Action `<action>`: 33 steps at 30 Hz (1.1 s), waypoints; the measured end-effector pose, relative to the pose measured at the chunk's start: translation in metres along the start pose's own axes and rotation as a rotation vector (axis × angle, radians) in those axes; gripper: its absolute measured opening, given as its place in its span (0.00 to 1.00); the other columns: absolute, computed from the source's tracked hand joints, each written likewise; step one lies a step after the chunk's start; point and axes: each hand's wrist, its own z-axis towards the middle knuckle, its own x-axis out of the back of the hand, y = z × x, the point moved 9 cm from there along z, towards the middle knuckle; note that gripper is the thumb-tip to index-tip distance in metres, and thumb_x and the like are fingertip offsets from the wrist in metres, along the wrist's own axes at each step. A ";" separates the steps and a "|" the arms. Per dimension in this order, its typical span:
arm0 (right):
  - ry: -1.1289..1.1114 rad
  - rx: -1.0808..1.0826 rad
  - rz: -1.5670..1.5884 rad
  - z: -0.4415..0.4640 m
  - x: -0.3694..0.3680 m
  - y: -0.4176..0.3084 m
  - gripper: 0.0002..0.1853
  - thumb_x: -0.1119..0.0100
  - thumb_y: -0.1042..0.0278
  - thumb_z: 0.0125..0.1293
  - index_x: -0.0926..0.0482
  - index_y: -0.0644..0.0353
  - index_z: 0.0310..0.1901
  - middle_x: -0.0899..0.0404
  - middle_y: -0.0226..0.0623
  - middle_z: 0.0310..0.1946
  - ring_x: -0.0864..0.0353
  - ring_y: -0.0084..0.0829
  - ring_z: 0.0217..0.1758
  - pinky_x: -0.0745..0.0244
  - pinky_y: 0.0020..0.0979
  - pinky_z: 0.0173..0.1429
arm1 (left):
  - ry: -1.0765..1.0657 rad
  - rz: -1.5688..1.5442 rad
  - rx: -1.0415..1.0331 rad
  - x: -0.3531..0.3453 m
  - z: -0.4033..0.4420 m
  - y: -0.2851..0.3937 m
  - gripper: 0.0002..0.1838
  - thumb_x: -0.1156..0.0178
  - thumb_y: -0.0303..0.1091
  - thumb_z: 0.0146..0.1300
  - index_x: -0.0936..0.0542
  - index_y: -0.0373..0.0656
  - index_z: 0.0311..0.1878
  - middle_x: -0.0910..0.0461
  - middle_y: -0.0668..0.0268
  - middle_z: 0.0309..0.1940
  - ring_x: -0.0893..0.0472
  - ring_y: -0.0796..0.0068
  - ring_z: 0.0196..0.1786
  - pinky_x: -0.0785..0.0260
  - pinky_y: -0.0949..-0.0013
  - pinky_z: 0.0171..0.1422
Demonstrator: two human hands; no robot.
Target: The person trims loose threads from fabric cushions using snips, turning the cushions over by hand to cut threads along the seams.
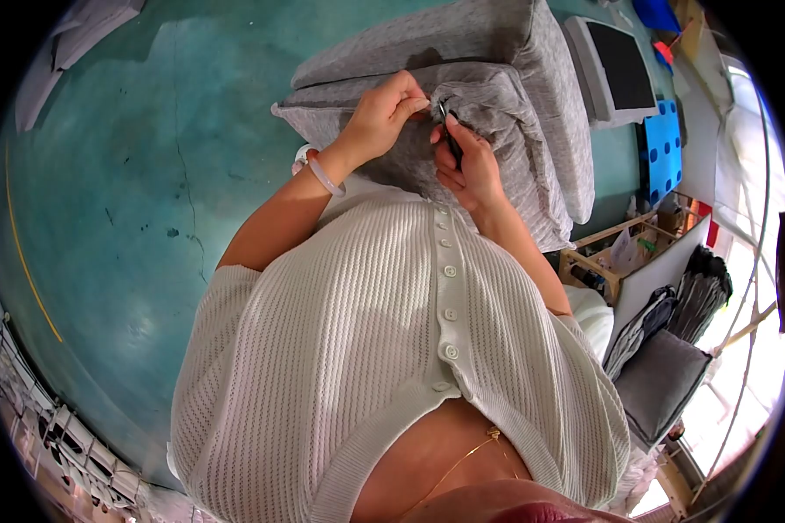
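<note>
Grey fabric (497, 113) lies bunched over a large grey cushion in front of me. My left hand (388, 113) is at the fabric's left side, thumb and forefinger pinched together; what they hold is too small to make out. Just to its right, my right hand (469, 166) is wrapped round a small black-handled tool (453, 144), its metal tip pointing up against the fabric. The two hands are close but apart. Behind them stands another grey upholstered piece (558, 113).
A grey block with a black panel (619, 65) and a blue dotted sheet (663, 148) are at the upper right. At the right are a wooden crate (615, 279) and a dark grey cushion (663, 383). Green floor (105, 218) spreads to the left.
</note>
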 end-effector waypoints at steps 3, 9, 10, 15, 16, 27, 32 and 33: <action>-0.105 -0.002 -0.131 -0.010 -0.004 -0.002 0.15 0.51 0.58 0.65 0.28 0.61 0.28 0.38 0.26 0.11 0.49 0.16 0.09 0.53 0.21 0.14 | 0.003 -0.053 0.017 -0.002 0.000 -0.004 0.05 0.50 0.28 0.64 0.31 0.36 0.34 0.24 0.66 0.30 0.23 0.79 0.36 0.28 0.75 0.42; 0.392 0.986 -0.991 -0.073 0.001 -0.133 0.19 0.29 0.61 0.47 0.25 0.64 0.35 0.27 0.27 0.26 0.31 0.14 0.28 0.37 0.18 0.29 | 0.011 -0.151 0.073 -0.007 0.000 -0.016 0.05 0.51 0.28 0.65 0.31 0.36 0.35 0.25 0.66 0.31 0.23 0.79 0.38 0.28 0.74 0.44; 0.375 1.117 -1.170 -0.066 -0.010 -0.140 0.19 0.29 0.61 0.47 0.25 0.64 0.35 0.27 0.28 0.26 0.31 0.15 0.28 0.36 0.19 0.30 | 0.013 -0.126 0.085 -0.007 0.001 -0.016 0.05 0.51 0.28 0.65 0.31 0.36 0.36 0.25 0.66 0.31 0.23 0.79 0.39 0.28 0.74 0.45; 0.320 0.935 -1.040 -0.011 0.011 -0.148 0.12 0.34 0.66 0.51 0.24 0.66 0.31 0.31 0.27 0.19 0.31 0.19 0.27 0.36 0.24 0.29 | 0.017 -0.130 0.048 -0.001 0.000 -0.020 0.04 0.52 0.28 0.66 0.31 0.37 0.37 0.23 0.63 0.35 0.23 0.77 0.41 0.28 0.73 0.48; 0.315 0.836 -0.857 -0.005 0.024 -0.145 0.10 0.36 0.67 0.53 0.24 0.65 0.30 0.33 0.25 0.18 0.32 0.17 0.25 0.38 0.23 0.26 | 0.107 -0.290 0.024 0.011 -0.001 -0.021 0.06 0.51 0.30 0.66 0.31 0.38 0.36 0.21 0.62 0.35 0.22 0.75 0.41 0.29 0.73 0.46; 0.430 0.250 0.007 0.017 0.106 -0.091 0.11 0.47 0.57 0.61 0.25 0.53 0.25 0.39 0.21 0.07 0.50 0.16 0.05 0.50 0.19 0.12 | 1.026 0.004 0.417 0.268 -0.175 -0.199 0.10 0.48 0.35 0.63 0.29 0.37 0.40 0.21 0.60 0.28 0.20 0.70 0.28 0.26 0.70 0.30; 0.225 0.233 0.104 0.029 0.109 -0.085 0.16 0.54 0.56 0.64 0.28 0.51 0.21 0.39 0.19 0.06 0.49 0.16 0.05 0.44 0.18 0.14 | 1.452 0.042 0.741 0.352 -0.370 -0.302 0.10 0.41 0.36 0.57 0.24 0.41 0.37 0.21 0.62 0.27 0.20 0.68 0.30 0.27 0.68 0.29; 0.288 0.233 0.104 0.027 0.111 -0.085 0.16 0.54 0.55 0.64 0.28 0.51 0.20 0.40 0.19 0.06 0.49 0.16 0.05 0.40 0.18 0.16 | 1.406 0.257 0.809 0.386 -0.425 -0.347 0.11 0.43 0.39 0.58 0.23 0.41 0.36 0.20 0.62 0.28 0.20 0.65 0.32 0.27 0.64 0.32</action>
